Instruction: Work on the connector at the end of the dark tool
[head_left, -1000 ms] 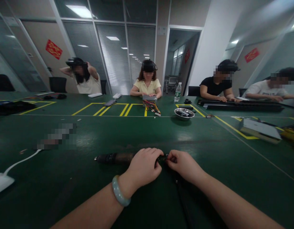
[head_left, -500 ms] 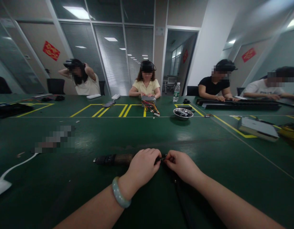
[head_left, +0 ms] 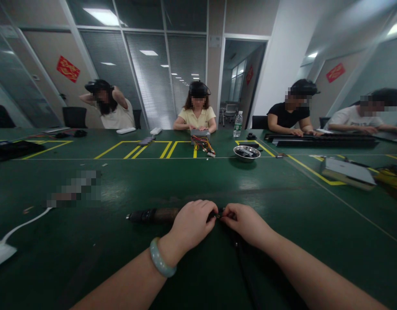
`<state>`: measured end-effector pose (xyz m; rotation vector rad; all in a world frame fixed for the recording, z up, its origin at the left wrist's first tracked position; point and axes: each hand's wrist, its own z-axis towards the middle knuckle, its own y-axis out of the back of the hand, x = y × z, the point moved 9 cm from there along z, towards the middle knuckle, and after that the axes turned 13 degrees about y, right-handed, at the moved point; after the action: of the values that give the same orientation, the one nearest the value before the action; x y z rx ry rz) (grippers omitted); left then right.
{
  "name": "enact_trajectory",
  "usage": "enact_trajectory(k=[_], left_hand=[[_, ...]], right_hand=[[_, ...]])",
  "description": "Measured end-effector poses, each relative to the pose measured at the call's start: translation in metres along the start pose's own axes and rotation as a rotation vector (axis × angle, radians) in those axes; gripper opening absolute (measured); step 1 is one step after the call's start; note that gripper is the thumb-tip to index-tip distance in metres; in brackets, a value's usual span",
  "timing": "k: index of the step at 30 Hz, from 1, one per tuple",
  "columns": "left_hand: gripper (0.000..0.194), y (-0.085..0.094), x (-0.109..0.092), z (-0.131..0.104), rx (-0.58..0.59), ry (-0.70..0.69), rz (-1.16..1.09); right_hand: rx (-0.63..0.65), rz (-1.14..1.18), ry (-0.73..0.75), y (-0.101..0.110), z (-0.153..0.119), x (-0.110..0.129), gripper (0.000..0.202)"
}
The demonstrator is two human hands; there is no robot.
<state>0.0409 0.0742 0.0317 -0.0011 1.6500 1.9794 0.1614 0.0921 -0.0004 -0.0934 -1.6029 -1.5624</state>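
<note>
A long dark cylindrical tool [head_left: 153, 215], black with a brownish middle and a small metal tip at its left end, lies on the green table. My left hand [head_left: 193, 226] is closed over its right end, the fingertips pinched at a small dark piece with a bit of metal [head_left: 218, 216]. Facing it, almost touching, my right hand [head_left: 245, 221] pinches at the same spot, thumb against forefinger. What lies between the fingertips is too small to name. From beneath my right hand a thin black strip or rod [head_left: 245, 271] runs down toward the near edge. A pale bangle [head_left: 162, 258] circles my left wrist.
A metal bowl [head_left: 247, 153] with dark pieces, a water bottle [head_left: 238, 124] and a power supply with coloured wires [head_left: 204, 140] stand farther back. A silver box [head_left: 348, 172] is at right; a white cable [head_left: 27, 224] lies at left. Several people sit across.
Both hands stay almost in place at the same spot. The small piece between the fingertips shows slightly more. The tool has not visibly moved.
</note>
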Motion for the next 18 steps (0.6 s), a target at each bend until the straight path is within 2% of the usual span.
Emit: enact_trajectory(k=[18], left_hand=[[0.014,-0.0009,0.0011,0.0003,-0.007,0.035,0.067]], right_hand=[[-0.044,0.059,-0.036,-0.0010,0.0008,-0.0028,0.013]])
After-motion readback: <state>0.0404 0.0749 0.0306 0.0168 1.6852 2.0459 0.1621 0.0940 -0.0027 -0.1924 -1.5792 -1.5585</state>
